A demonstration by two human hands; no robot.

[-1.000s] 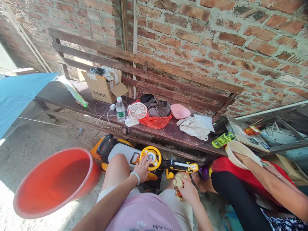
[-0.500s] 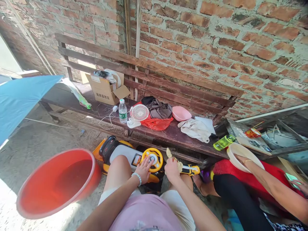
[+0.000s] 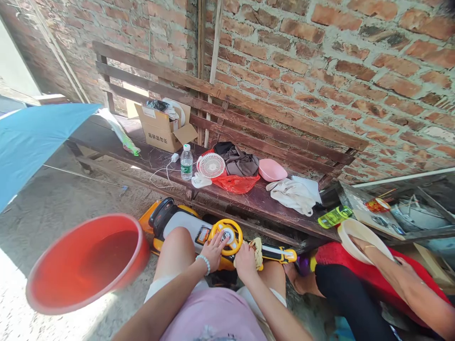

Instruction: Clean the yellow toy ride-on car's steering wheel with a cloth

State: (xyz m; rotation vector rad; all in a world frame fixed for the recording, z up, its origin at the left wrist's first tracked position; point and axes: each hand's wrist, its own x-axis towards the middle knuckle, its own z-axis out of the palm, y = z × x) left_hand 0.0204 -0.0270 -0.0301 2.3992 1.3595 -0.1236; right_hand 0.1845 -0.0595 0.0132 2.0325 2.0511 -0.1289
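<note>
A ride-on toy car (image 3: 179,222) with a white-and-grey body and yellow parts stands at my knees. On its yellow steering wheel (image 3: 239,237), my left hand (image 3: 213,251) lies with fingers stretched toward the hub. Just right of the wheel, my right hand (image 3: 246,261) is closed around a crumpled pale yellow cloth (image 3: 256,251). Part of the cloth sticks out past the fingers, over the car's yellow, black and white front piece (image 3: 279,253). My palm hides the rest of it.
A red basin (image 3: 46,284) of water stands at left below a blue umbrella (image 3: 42,137). The wooden bench (image 3: 170,177) holds a carton (image 3: 156,130), a bottle (image 3: 186,163), a fan (image 3: 211,165) and clothes. At right, another person's hand reaches into a cream basin (image 3: 350,237).
My right hand has moved left with the cloth, closer to the steering wheel. My left hand stays on the wheel. The camera view has shifted slightly.
</note>
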